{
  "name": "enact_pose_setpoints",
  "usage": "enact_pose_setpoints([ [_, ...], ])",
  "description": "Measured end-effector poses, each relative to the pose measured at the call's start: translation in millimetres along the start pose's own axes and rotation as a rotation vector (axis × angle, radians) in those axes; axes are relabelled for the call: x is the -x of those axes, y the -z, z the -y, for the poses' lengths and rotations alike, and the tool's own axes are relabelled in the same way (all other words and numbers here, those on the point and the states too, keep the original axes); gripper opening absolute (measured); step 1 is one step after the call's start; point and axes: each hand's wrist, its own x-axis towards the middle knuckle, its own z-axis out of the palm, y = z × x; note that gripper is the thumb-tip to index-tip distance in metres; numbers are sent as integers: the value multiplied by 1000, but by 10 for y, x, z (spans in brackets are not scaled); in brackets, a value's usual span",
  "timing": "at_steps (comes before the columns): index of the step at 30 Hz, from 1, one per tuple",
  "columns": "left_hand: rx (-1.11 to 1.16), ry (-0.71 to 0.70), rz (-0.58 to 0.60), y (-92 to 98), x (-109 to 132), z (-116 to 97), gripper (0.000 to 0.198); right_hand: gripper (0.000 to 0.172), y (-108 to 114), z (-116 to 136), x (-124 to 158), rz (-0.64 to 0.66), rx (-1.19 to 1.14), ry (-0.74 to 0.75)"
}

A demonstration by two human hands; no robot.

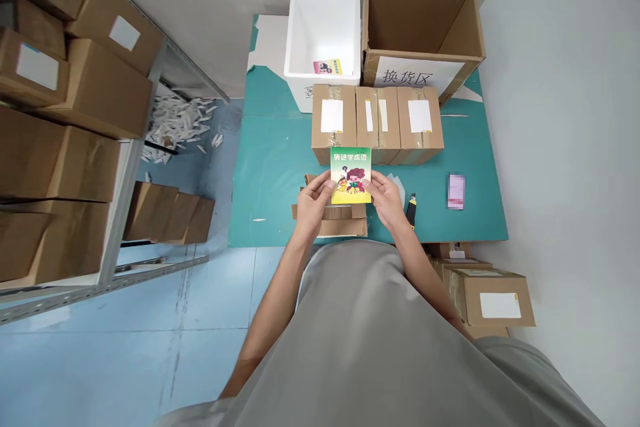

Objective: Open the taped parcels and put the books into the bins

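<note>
Between my two hands I hold up a small children's book, its green-and-yellow cover with cartoon figures facing me. My left hand pinches the left edge, thumb on the cover. My right hand grips the right edge the same way. Beneath them lies an opened cardboard box, mostly hidden by the book and my hands. A yellow-and-black box cutter rests on the table just right of my right hand. Some pale plastic or paper shows behind that hand.
On the green table, several taped boxes stand in a row. Behind them are a white bin with a booklet inside and a large open carton. A blurred phone-like item lies right. Shelves of boxes stand left.
</note>
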Motion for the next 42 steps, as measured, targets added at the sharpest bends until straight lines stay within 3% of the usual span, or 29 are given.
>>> enact_pose_setpoints([
  [4,-68,-118,12,8,11,-60,57,56,16,28,-32,-3,75,73],
  [8,-201,-353,49,47,44,-176,33,36,39,94,-38,41,106,215],
  [12,-300,-462,49,88,100,-295,31,31,25,168,18,86,151,276],
  [17,-219,-338,63,146,131,-342,35,35,45,217,94,138,279,291],
  [22,-90,-153,47,218,118,-289,58,58,66,149,123,53,312,200],
  [24,-81,-154,53,243,119,-254,58,65,67,122,136,49,305,177],
  [29,-176,-162,99,319,122,-194,54,49,117,122,175,66,295,141],
  [33,-236,-129,138,343,118,-235,60,55,159,160,191,186,239,73],
  [37,-271,-109,59,262,118,-292,61,57,75,168,173,181,223,40],
  [42,-256,-98,4,170,111,-297,66,72,-72,141,138,122,208,-24],
])
